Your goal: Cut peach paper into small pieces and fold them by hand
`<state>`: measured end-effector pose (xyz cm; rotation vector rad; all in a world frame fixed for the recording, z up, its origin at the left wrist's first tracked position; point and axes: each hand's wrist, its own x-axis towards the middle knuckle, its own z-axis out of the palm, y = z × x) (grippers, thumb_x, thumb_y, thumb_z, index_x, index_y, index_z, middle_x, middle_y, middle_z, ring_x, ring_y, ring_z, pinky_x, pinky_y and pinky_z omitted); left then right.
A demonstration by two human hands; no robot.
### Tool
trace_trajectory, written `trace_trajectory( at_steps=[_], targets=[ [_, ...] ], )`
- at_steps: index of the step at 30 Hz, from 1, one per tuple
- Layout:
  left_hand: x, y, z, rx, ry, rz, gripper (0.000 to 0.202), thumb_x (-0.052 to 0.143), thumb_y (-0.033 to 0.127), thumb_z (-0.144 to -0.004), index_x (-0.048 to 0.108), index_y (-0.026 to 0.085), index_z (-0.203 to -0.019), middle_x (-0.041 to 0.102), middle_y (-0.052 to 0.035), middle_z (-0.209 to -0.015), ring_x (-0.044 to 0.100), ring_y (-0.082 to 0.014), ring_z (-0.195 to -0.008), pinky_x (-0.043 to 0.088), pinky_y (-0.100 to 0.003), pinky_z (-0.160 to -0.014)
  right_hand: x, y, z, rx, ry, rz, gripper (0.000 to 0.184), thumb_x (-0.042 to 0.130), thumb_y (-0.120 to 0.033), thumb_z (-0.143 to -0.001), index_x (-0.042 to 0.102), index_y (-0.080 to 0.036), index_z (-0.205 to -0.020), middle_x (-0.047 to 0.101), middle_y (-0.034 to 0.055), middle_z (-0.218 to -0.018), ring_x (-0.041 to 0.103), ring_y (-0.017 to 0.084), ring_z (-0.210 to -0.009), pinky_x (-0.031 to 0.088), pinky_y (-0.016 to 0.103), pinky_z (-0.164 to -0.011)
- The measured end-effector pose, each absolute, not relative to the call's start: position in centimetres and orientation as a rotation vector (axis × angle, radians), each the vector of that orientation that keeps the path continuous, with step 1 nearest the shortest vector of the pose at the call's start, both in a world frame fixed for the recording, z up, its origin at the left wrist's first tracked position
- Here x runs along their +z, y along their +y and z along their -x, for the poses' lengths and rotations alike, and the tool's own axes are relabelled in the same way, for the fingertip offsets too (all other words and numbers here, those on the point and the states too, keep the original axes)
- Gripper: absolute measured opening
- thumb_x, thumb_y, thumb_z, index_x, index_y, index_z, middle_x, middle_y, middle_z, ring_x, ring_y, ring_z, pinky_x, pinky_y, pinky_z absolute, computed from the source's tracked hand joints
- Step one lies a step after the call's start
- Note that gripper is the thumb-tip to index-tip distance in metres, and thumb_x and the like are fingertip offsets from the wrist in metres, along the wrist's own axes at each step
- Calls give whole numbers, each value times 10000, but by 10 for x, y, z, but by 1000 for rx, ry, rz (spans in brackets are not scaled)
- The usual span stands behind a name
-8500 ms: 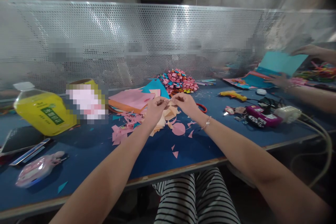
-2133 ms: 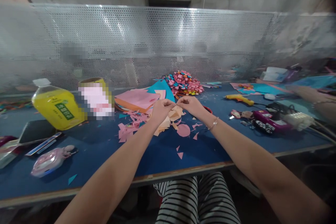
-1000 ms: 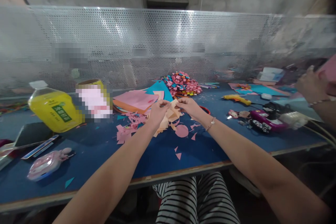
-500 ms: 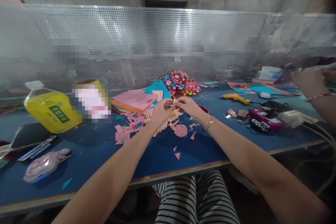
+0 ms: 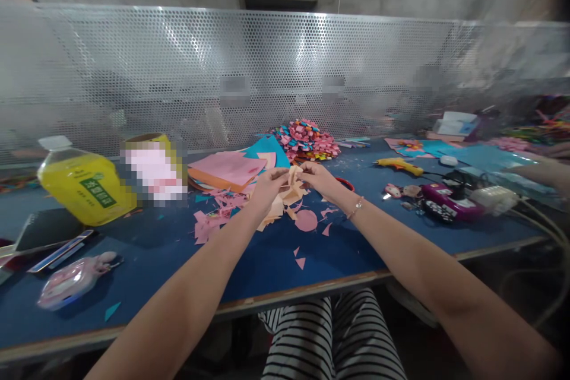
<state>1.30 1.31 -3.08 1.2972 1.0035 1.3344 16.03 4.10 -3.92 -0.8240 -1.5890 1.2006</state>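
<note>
My left hand (image 5: 268, 186) and my right hand (image 5: 317, 176) meet over the middle of the blue table (image 5: 276, 261), fingertips pinched together on a small peach paper piece (image 5: 294, 173). Under them lies a heap of peach and pink paper scraps (image 5: 276, 208) and a pink paper circle (image 5: 306, 220). A stack of pink and orange sheets (image 5: 225, 169) lies just left of the hands. A pile of small folded coloured paper pieces (image 5: 307, 139) sits behind them. Red scissors (image 5: 345, 183) show partly behind my right wrist, which wears a thin bracelet.
At left: a yellow bottle (image 5: 82, 187), a blurred-out can (image 5: 154, 169), a dark phone (image 5: 44, 231), a pink plastic item (image 5: 73, 279). At right: a yellow glue gun (image 5: 398, 164), a magenta device (image 5: 449, 200), a white power strip (image 5: 494, 196) with cables, another person's forearm (image 5: 545, 169). A perforated metal screen (image 5: 285, 71) closes the back.
My hands stay pinched together at the same spot, working the small peach piece. The other person's hand at right, raised half a second ago, has dropped low to the table.
</note>
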Motion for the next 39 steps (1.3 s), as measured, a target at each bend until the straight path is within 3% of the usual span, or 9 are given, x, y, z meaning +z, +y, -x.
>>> trace_trajectory(
  at_steps=[4, 9, 15, 21, 32, 39],
  targets=[
    [-34, 16, -13, 1363, 1050, -1340, 107, 586, 211, -650, 639, 173, -736, 638, -24, -770, 579, -124, -676, 476, -264, -639, -40, 42, -160, 1221, -1452, 834, 169, 561, -223, -598, 446, -179, -713, 451, -54, -648, 475, 76, -591, 451, 215, -544],
    [-33, 15, -15, 1410, 1032, -1262, 100, 556, 149, -628, 618, 159, -706, 615, -11, -719, 568, -109, -647, 490, -266, -633, -41, 43, -159, 1211, -1459, 825, 243, 556, -175, -557, 467, -180, -782, 519, -33, -719, 516, 94, -641, 442, 215, -548],
    [-33, 13, -14, 1381, 983, -1222, 179, 614, 94, -544, 604, 145, -716, 610, 1, -665, 579, -103, -622, 491, -275, -658, -43, 43, -159, 1148, -1576, 841, 202, 576, -201, -579, 522, -151, -767, 546, -13, -693, 505, 92, -598, 427, 233, -566],
    [-35, 13, -13, 1365, 984, -1201, 172, 699, 156, -522, 568, 139, -631, 581, 19, -615, 558, -84, -575, 488, -279, -671, -41, 43, -160, 1076, -1604, 825, 140, 572, -214, -600, 518, -150, -712, 523, -34, -625, 484, 81, -565, 400, 221, -558],
    [-28, 11, -13, 1385, 1018, -1084, 160, 666, 116, -474, 557, 144, -588, 562, 21, -565, 554, -96, -570, 466, -257, -632, -37, 41, -159, 1078, -1558, 855, 149, 583, -215, -578, 536, -150, -703, 526, -34, -623, 474, 85, -570, 400, 232, -574],
    [-23, 13, -8, 1261, 924, -829, 110, 653, 204, -606, 567, 151, -651, 634, -52, -713, 616, -144, -699, 498, -282, -716, -33, 45, -165, 744, -1645, 779, 120, 622, -285, -650, 646, -178, -700, 563, 16, -744, 502, 125, -703, 405, 282, -682]
  ],
)
